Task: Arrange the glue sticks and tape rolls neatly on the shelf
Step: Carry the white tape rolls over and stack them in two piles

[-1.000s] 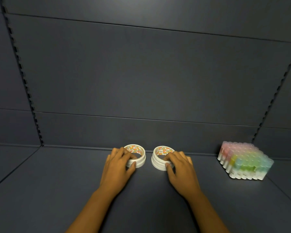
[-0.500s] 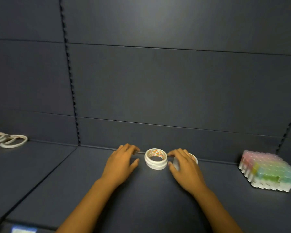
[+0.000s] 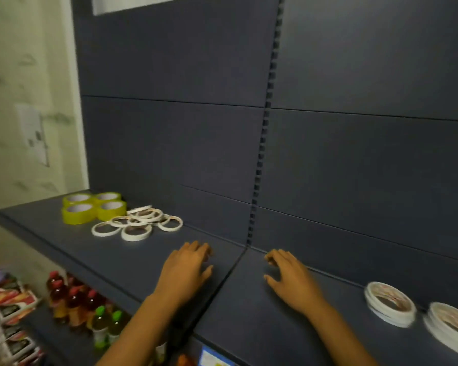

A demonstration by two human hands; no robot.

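Both hands out over the dark shelf (image 3: pixel 132 262), palms down, holding nothing. Left hand (image 3: pixel 187 272) flat just left of the seam between the two shelf boards, fingers (image 3: pixel 200 249) fairly straight and together, pointing at the back panel, released. Right hand (image 3: pixel 292 282) just right of that seam, fingers (image 3: pixel 274 257) spread and loosely bent, thumb out toward the left hand, also released; touching the shelf or just above it, hard to tell through the blur. Forearms angled in from the bottom edge.

Two short stacks of white tape rolls (image 3: pixel 390 303) lying flat at far right, beside each other, well clear of the right hand. Far left on the shelf, four yellow tape rolls (image 3: pixel 93 207) packed in a tight square, and just beside them a loose scatter of thin white tape rings (image 3: pixel 138 223), some overlapping. Bottles (image 3: pixel 74 302) on the lower level.
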